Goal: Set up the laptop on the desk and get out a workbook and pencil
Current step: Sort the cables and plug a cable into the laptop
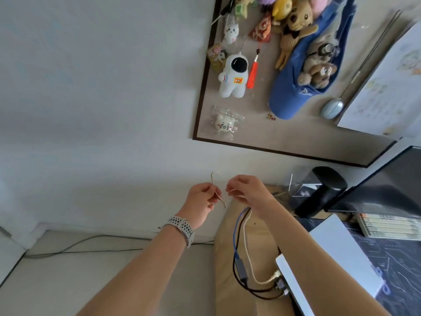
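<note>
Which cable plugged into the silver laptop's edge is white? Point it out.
The white braided cable, nearest the right forearm; the thin blue cable and black cable beside it are darker.

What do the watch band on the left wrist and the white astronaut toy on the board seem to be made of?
The watch band looks like soft silicone or rubber with a matte finish: it is pale grey and has rows of punched holes. The astronaut toy looks like plush fabric, with a fuzzy white surface, rounded stuffed limbs and a dark, smoother visor.
</note>
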The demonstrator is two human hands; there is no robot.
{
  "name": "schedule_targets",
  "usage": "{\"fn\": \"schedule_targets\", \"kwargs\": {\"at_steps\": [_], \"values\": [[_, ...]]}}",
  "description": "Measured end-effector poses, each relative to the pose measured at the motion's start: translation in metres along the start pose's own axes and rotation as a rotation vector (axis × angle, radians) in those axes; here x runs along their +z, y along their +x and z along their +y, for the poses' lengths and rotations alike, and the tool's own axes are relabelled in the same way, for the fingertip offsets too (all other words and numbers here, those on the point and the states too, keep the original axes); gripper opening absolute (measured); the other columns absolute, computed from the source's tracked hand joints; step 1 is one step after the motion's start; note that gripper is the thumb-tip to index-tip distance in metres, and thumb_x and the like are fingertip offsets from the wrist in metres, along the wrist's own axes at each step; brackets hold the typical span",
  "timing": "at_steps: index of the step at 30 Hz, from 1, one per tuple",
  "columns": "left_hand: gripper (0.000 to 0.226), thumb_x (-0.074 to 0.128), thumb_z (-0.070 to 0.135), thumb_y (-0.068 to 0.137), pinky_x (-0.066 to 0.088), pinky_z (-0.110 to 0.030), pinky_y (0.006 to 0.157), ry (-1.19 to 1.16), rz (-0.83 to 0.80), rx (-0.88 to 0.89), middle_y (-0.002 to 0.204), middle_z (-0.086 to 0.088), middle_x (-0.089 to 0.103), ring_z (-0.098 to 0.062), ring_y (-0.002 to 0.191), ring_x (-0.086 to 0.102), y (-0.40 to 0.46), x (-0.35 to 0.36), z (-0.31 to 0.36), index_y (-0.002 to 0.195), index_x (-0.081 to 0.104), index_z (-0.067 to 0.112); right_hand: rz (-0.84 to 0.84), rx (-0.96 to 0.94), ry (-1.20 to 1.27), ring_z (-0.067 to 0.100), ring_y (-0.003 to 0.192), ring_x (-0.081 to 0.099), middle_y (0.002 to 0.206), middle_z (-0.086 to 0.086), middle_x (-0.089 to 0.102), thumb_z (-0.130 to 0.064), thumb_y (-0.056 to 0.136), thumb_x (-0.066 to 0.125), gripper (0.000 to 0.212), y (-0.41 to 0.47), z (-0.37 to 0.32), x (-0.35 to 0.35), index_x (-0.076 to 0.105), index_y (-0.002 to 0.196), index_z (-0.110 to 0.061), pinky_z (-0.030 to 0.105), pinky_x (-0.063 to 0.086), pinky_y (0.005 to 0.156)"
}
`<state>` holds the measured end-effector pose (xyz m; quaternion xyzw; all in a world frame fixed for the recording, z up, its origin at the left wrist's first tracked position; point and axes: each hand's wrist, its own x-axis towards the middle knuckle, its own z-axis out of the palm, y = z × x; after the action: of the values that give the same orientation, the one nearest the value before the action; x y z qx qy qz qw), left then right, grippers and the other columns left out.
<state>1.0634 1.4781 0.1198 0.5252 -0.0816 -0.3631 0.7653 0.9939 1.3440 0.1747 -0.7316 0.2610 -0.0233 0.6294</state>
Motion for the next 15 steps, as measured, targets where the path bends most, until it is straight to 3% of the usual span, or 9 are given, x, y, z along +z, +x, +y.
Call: {"fn": "schedule_targets", "kwargs": {"at_steps": [3,6,8,12,15], "values": [[0.031,0.04,0.001,0.097,0.032,-0.024,0.057,-0.218,0.05,-0.041,0.061,-0.007,0.054,-0.01,0.048,0.043,-0.013,0.03,-0.008,0.071,0.057,0.001,-0.109,-0.086,-0.15,0.009,0.069,0.062,0.074,-0.001,0.068,-0.012,0.089,0.061,0.011,-0.034,0.012,-0.026,0.066,0.079,-0.012,0.022,0.049,0.07],[0.032,0.038,0.001,0.097,0.031,-0.026,0.057,-0.266,0.135,-0.051,0.058,-0.005,0.055,-0.009,0.044,0.046,-0.032,0.061,-0.026,0.072,0.058,0.003,-0.195,-0.107,-0.147,0.01,0.069,0.063,0.075,0.0,0.069,-0.014,0.086,0.067,0.003,-0.065,0.031,-0.05,0.067,0.083,-0.015,0.024,0.052,0.071],[0.032,0.037,0.001,0.097,0.031,-0.026,0.057,-0.264,0.183,-0.051,0.058,-0.005,0.056,-0.008,0.044,0.049,-0.048,0.079,-0.041,0.073,0.058,0.003,-0.181,-0.138,-0.166,0.014,0.073,0.063,0.077,0.002,0.069,-0.013,0.082,0.071,0.005,-0.083,0.046,-0.064,0.067,0.085,-0.015,0.027,0.052,0.074],[0.032,0.037,0.001,0.098,0.034,-0.024,0.059,-0.3,0.242,-0.074,0.058,-0.007,0.057,-0.007,0.041,0.056,-0.086,0.122,-0.072,0.073,0.056,0.003,-0.119,-0.202,-0.127,0.012,0.068,0.063,0.076,0.005,0.069,-0.006,0.08,0.071,0.01,-0.122,0.074,-0.089,0.064,0.084,-0.011,0.021,0.05,0.065],[0.029,0.041,0.003,0.096,0.036,-0.028,0.064,-0.295,0.275,-0.153,0.052,-0.004,0.061,-0.011,0.045,0.057,-0.112,0.144,-0.1,0.071,0.054,0.007,-0.099,-0.258,-0.24,0.015,0.07,0.063,0.074,0.008,0.069,-0.003,0.079,0.069,0.011,-0.147,0.094,-0.112,0.065,0.077,-0.012,0.03,0.051,0.071]]}}
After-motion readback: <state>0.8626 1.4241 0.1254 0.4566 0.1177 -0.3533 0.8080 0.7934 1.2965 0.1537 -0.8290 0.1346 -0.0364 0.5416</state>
